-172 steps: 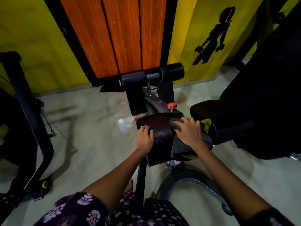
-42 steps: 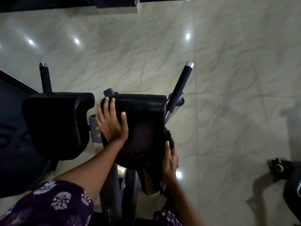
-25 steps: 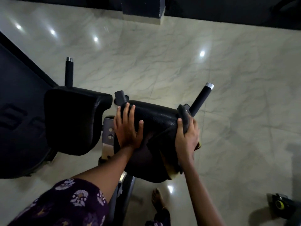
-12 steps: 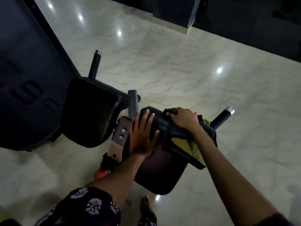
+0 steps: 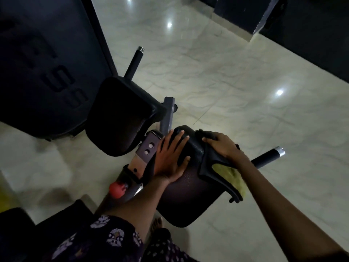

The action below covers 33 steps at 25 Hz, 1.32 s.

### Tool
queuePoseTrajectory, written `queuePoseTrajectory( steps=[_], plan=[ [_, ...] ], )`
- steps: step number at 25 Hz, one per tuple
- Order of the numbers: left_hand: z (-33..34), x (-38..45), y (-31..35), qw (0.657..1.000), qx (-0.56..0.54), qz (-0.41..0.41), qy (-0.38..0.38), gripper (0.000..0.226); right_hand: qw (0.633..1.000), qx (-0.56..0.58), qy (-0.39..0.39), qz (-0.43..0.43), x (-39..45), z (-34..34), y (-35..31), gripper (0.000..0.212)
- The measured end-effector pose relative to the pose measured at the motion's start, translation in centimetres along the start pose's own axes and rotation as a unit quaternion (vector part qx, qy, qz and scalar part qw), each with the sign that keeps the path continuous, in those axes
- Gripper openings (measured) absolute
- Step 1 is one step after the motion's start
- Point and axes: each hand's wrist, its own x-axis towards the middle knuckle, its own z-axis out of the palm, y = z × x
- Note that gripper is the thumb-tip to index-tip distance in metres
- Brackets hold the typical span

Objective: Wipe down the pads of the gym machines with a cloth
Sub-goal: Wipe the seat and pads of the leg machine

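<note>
Nearest me is my patterned sleeve (image 5: 105,241), and from it my left hand (image 5: 171,157) reaches out to lie flat on the right-hand pad (image 5: 188,191), fingers (image 5: 177,138) straight and spread, bracing it near its inner edge. Just beside it my right hand (image 5: 223,146) presses the cloth (image 5: 217,167) onto the pad's upper right part; those fingers curl over the cloth's leading fold, so I have it gripped. The cloth is dark outside with a yellow-green face showing, and its tail hangs off the pad's right edge.

To wipe this well, I judge I should keep the left palm steady so the pad does not swing, and draw the cloth in overlapping strokes down to the lower end, which looks unwiped. The loose tail could catch on the handle bar (image 5: 268,156) just behind my wrist.

Further out sit the red knob (image 5: 117,189), the bracket (image 5: 146,156), then the left pad (image 5: 120,118), probably next, and beyond it the pale floor (image 5: 245,82).
</note>
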Motion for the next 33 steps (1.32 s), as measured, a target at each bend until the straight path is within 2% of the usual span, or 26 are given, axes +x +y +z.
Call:
queuePoseTrajectory(
  steps=[2,6,7,9,11,13,16,18,20,24,29,33],
  plan=[
    [0.0,0.0,0.0,1.0,-0.003,0.0,0.003,0.059,0.997,-0.056,0.003,-0.044,0.6,0.4,-1.3,0.042],
    [0.0,-0.4,0.5,0.998,-0.029,-0.037,0.03,0.065,0.973,-0.065,0.003,-0.22,-3.5,-0.8,0.7,0.063],
    [-0.1,-0.4,0.7,0.998,-0.024,-0.045,0.03,0.066,0.971,-0.048,-0.007,-0.234,-3.8,-0.9,2.2,0.066],
    [-0.5,-0.4,1.1,0.997,-0.005,-0.069,0.028,0.068,0.981,0.009,-0.031,-0.19,-2.7,-1.3,3.7,0.065],
    [-0.1,-1.3,1.7,0.989,0.018,-0.147,0.027,0.068,0.989,0.036,-0.048,-0.136,-0.5,-0.9,2.2,0.062],
    [0.8,-3.1,3.7,0.959,0.024,-0.277,0.05,0.071,0.987,-0.032,-0.055,-0.148,0.3,-0.8,-0.6,0.051],
    [2.3,-5.1,7.6,0.887,-0.049,-0.453,0.077,0.08,0.944,-0.169,-0.041,-0.279,-2.0,-1.2,-2.0,0.057],
    [2.4,-5.0,8.6,0.864,-0.07,-0.497,0.046,0.072,0.901,-0.215,-0.021,-0.376,-3.8,-1.5,0.1,0.062],
    [1.8,-4.6,8.6,0.86,-0.074,-0.505,0.026,0.061,0.88,-0.237,-0.002,-0.413,-4.2,-1.5,1.1,0.059],
    [0.1,-4.7,7.8,0.859,-0.125,-0.496,0.018,0.063,0.899,-0.244,0.009,-0.364,-2.9,-0.1,-3.1,0.05],
    [-3.0,-3.8,6.1,0.88,-0.071,-0.469,-0.022,0.055,0.919,-0.184,-0.02,-0.347,0.5,-0.5,-7.3,0.047],
    [-5.3,-1.3,2.5,0.883,-0.083,-0.462,0.014,0.054,0.911,-0.181,0.017,-0.37,3.0,-1.7,-10.6,0.045]
  ],
)
